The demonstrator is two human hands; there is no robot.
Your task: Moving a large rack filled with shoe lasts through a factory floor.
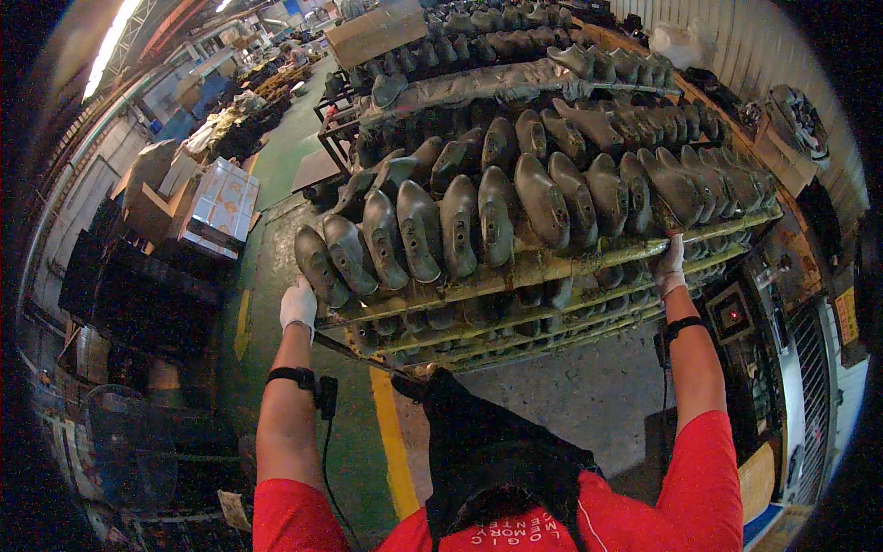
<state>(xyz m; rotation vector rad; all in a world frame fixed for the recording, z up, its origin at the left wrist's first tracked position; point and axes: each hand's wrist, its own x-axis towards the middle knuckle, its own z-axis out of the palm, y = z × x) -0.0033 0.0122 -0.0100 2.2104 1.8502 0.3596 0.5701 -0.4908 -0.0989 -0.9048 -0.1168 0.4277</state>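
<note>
A tall metal rack cart [543, 267] with several yellowish shelves stands in front of me, each shelf packed with dark grey shoe lasts [460, 221]. My left hand [298, 304], in a white glove, grips the left end of the top shelf rail. My right hand [670, 267], also in a white glove, grips the right end of the same rail. Both forearms wear a black wrist strap with a cable. A dark apron hangs at my chest.
A second rack of lasts [515, 55] stands behind the first, with a cardboard box [372, 35] on top. Stacked boxes [219, 207] and dark crates [138, 285] lie at the left. A machine with a red light [733, 315] stands at the right. A yellow floor line [391, 432] runs below.
</note>
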